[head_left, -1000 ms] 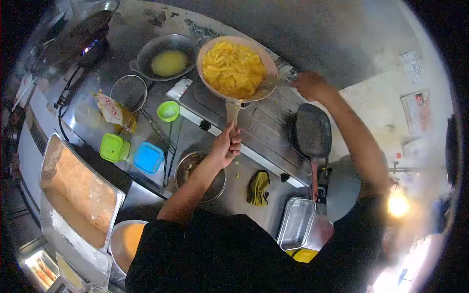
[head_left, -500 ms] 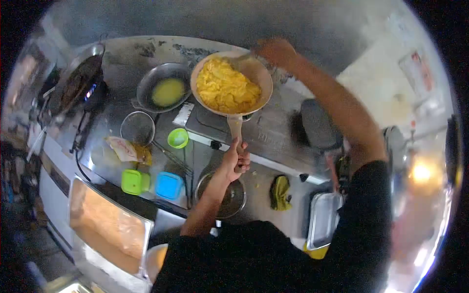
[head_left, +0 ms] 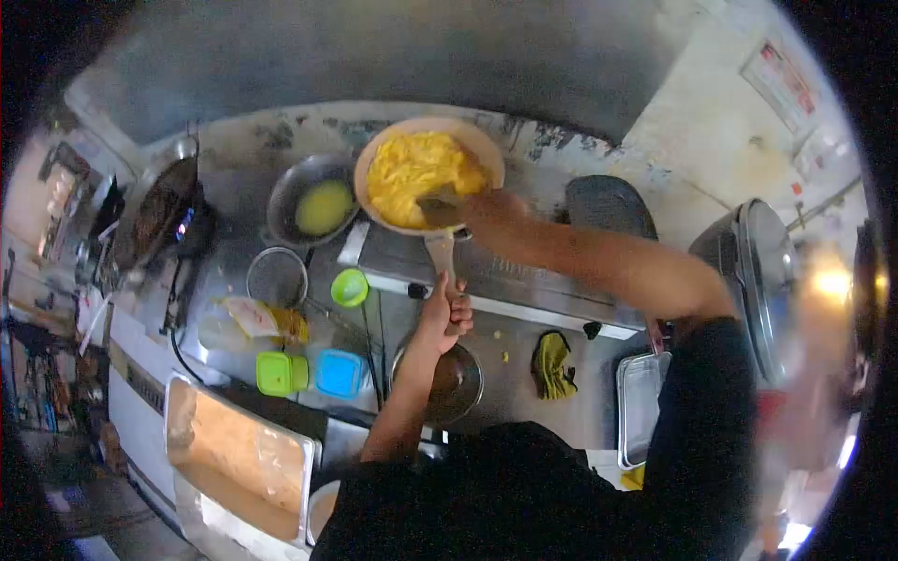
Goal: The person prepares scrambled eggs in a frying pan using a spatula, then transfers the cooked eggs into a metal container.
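My left hand [head_left: 447, 318] is closed around the handle of a light-coloured frying pan [head_left: 486, 150] on the stove. Soft yellow scrambled egg [head_left: 416, 168] fills much of the pan. My right hand [head_left: 491, 217], slightly blurred, is closed over the pan's near right side. It grips a grey spatula [head_left: 440, 206] whose blade touches the egg by the near rim; its handle is hidden by the hand. Left of this pan, a dark pan [head_left: 285, 192] contains a pale yellow liquid [head_left: 325, 208].
A strainer [head_left: 278, 277], a green cup [head_left: 350, 287], green [head_left: 276, 374] and blue [head_left: 340, 373] lidded containers lie left of my left arm. A glass bowl [head_left: 458, 388] stands beneath it. A yellow-black cloth [head_left: 554, 365] and a metal tray [head_left: 641, 407] are rightward.
My right hand and the spatula have come from the pan's far right rim to its near side. My left hand keeps hold of the handle. The view has tilted upward.
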`<control>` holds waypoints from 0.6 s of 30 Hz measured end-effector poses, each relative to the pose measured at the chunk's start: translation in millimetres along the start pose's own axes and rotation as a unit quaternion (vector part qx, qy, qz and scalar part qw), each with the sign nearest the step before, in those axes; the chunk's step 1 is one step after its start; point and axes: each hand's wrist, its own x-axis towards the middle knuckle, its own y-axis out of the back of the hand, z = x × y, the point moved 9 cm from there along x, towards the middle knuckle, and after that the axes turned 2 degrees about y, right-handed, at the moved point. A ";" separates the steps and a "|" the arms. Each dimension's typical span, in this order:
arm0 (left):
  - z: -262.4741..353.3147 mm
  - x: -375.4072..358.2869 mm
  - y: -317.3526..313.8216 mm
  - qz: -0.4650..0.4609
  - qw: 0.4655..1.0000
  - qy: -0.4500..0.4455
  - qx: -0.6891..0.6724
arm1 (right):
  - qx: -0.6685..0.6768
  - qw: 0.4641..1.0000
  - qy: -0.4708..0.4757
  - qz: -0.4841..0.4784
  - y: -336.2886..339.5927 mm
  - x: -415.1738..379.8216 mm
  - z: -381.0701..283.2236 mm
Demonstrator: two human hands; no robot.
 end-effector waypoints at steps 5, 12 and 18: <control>2.0 1.4 -4.2 -0.012 1.000 -0.002 -0.014 | -0.064 0.989 0.093 0.096 -28.6 69.4 57.3; 2.1 -3.6 -1.4 0.013 0.999 -0.028 -0.011 | 0.199 0.965 -0.103 -0.138 55.3 29.0 113.6; 3.0 -7.2 -6.5 0.007 1.000 -0.018 -0.008 | -0.113 0.988 -0.051 0.089 76.2 28.2 72.2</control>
